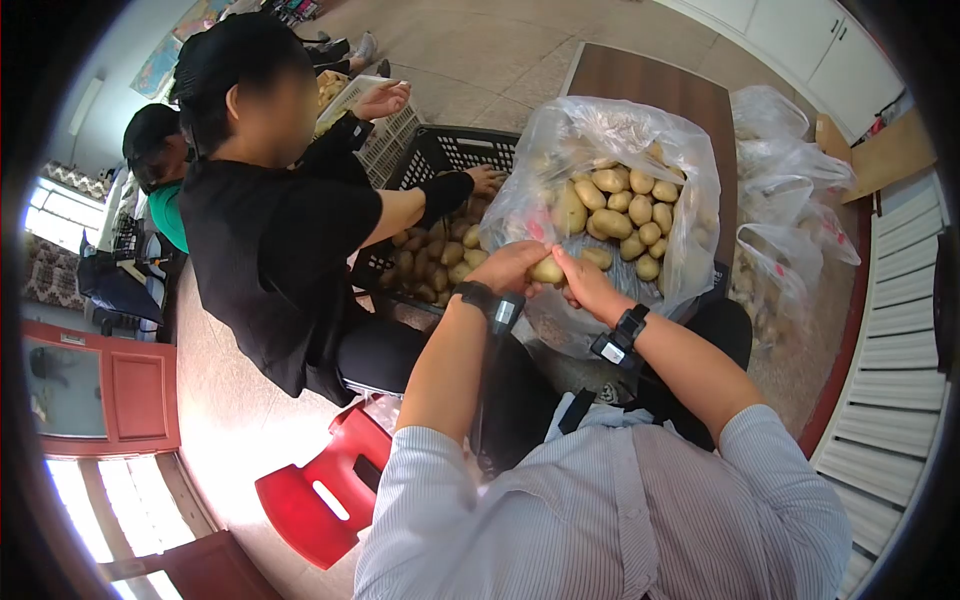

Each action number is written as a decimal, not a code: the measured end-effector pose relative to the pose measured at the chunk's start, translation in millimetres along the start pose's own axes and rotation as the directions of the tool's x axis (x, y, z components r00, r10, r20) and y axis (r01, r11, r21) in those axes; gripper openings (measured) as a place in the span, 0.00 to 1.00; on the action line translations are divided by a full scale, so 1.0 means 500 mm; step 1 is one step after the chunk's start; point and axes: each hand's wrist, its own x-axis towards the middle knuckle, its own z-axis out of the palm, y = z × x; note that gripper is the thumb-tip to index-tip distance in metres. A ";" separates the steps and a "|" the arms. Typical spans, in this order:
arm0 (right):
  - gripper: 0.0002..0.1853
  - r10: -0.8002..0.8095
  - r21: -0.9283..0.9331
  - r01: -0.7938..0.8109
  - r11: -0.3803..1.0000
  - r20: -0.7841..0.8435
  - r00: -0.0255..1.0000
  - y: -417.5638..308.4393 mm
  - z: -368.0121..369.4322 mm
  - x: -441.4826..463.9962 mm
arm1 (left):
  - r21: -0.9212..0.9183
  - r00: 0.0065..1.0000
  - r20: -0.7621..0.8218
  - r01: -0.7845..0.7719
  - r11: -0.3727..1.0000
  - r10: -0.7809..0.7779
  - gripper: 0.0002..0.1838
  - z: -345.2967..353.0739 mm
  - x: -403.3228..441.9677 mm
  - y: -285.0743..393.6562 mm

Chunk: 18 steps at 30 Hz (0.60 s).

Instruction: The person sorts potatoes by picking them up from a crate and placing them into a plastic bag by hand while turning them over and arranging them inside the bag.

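A potato (547,270) sits between my two hands, just above the near edge of an open clear plastic bag. My left hand (508,266) is closed on its left side. From the right, my right hand (590,284) grips the same potato with thumb and fingers; its fingertips are partly hidden. Many yellow-brown potatoes (640,208) fill the clear plastic bag (690,150), whose mouth is spread wide. One loose potato (597,258) lies in the bag just beyond my right hand. Both my wrists wear black bands.
Left of the bag, a black crate (455,145) holds more potatoes; a co-worker's hand (486,180) reaches into it. A brown table (650,75) stands behind the bag. Filled plastic bags (785,190) line the right side. A red chair (325,490) stands at lower left.
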 end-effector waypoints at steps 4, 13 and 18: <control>0.31 -0.338 -0.331 0.290 0.898 -0.094 0.936 0.031 -0.009 0.019 | 0.034 0.999 0.053 -0.012 0.999 0.010 0.20 -0.022 -0.004 0.000; 0.17 -0.638 -0.920 0.187 0.345 -0.084 0.765 0.087 -0.066 0.000 | -0.210 0.972 -0.233 -0.026 0.977 -0.024 0.22 -0.074 0.033 -0.032; 0.20 -0.637 -0.934 0.198 0.298 -0.040 0.770 0.122 -0.087 -0.003 | -0.431 0.952 -0.305 -0.141 0.891 0.003 0.24 -0.113 0.035 -0.051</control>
